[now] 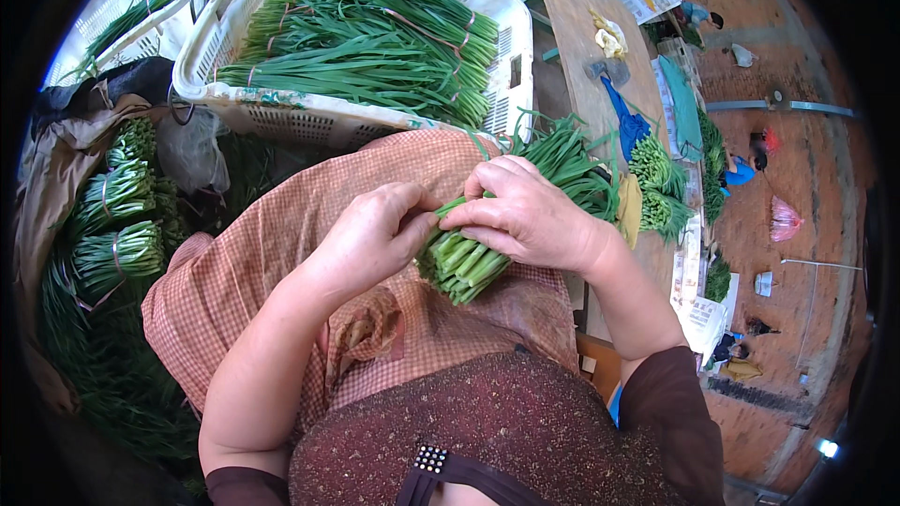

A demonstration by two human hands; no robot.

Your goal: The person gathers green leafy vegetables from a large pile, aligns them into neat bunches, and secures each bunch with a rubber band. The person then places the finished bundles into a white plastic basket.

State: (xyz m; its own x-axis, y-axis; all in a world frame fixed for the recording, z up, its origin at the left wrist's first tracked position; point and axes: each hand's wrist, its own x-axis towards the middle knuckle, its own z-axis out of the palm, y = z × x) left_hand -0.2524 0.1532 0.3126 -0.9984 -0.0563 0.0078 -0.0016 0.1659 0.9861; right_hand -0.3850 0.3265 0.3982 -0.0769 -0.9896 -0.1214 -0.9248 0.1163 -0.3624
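Observation:
A bunch of garlic chives (pixel 467 268) lies across my lap over a checked apron (pixel 281 225). Its pale cut ends point toward me, and the green leaves spread to the upper right. My right hand (pixel 531 214) grips the bunch from above, just behind the cut ends. On the other side, my left hand (pixel 383 235) pinches stalks at the edge of the bunch between thumb and fingers. The fingertips of both hands almost meet there. Whether a tie runs under the fingers is hidden.
A white plastic crate (pixel 351 109) beyond my knees holds several tied chive bunches (pixel 365 42). More tied bunches (pixel 119 253) stand at my left beside brown cloth (pixel 53 169). On the wooden table (pixel 576 21) at right lie a blue cloth (pixel 629 119) and chives (pixel 657 183). Other people sit farther off.

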